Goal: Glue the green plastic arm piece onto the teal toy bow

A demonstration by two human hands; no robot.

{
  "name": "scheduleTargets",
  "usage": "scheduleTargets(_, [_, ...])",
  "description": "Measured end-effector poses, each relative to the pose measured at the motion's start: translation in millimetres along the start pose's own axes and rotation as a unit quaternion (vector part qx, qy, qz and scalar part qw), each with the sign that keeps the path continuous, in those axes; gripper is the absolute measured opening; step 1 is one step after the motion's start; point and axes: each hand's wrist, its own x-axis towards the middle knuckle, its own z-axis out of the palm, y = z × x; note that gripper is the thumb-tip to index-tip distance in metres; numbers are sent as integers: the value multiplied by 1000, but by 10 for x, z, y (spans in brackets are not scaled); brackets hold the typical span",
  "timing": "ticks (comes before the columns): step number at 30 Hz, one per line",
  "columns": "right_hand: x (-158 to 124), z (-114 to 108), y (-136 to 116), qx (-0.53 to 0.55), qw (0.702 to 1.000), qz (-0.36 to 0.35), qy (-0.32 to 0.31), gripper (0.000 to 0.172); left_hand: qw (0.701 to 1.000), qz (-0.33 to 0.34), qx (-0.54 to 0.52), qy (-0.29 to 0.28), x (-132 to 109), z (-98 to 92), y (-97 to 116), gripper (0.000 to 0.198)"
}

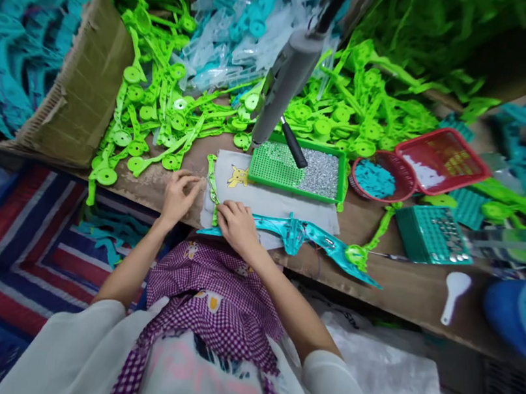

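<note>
A long turquoise bow-shaped plastic piece (283,227) lies along the table's front edge. One green plastic arm (376,230) stands out from its right end; another green arm (213,180) is at its left end. My right hand (239,225) lies over the turquoise piece's left end, its fingers bent together and closed on it beside the left green arm. Its palm hides the joint there. Just left of that arm, my left hand (178,197) hovers with curled fingers, thumb apart, and nothing visible in it. Beneath the piece is a grey cloth (281,207).
A grey powered screwdriver (282,85) hangs above a green tray (293,192) of small metal screws. Red baskets (482,165), a teal box (408,235) and a white scoop (453,294) stand right. Green parts (171,117) pile behind; a cardboard box (88,72) stands left.
</note>
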Motion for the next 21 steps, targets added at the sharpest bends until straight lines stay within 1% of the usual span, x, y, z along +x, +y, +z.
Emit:
scheduleTargets(2, [-28,-49,19,27,999,-27,37,27,998,37,51,14,210,-118,6,16])
scheduleTargets(3, [-47,-87,22,39,996,-42,62,27,996,58,73,11,383,-164,16,17])
scheduleTargets(5, [-91,-182,17,60,990,-63,112,26,989,91,112,-1,845,-214,40,18])
scheduleTargets(7, [-137,-274,5,75,984,-60,151,24,987,78,138,11,1381,-211,60,18])
scheduleTargets(9, [-185,-330,5,80,982,-48,166,23,988,62,140,8,1859,-194,79,20])
scheduleTargets(10, [-215,-342,12,80,982,-41,165,22,989,69,134,10,2035,-197,88,23])
scheduleTargets(11, [-253,-346,24,79,983,-34,163,22,989,73,128,19,2154,-216,93,25])
scheduleTargets(12, [-300,-343,39,80,983,-29,163,21,989,71,125,33,2211,-255,89,27])
scheduleTargets(13, [-358,-338,57,82,982,-22,169,21,989,59,130,48,2205,-313,74,28])
scheduleTargets(15, [-499,-330,94,92,978,-8,189,21,984,-3,166,57,2032,-469,4,27])
scheduleTargets(16, [-575,-331,111,100,975,-3,197,21,978,-47,198,38,1890,-553,-48,26])
scheduleTargets(18, [-714,-339,143,122,973,-2,194,21,955,-116,270,-26,1573,-696,-162,25])
scheduleTargets(19, [-767,-346,159,130,975,-9,181,22,944,-129,300,-50,1428,-745,-216,27])
scheduleTargets(21, [-826,-357,191,128,980,-35,150,22,929,-131,339,-72,1219,-794,-306,32])
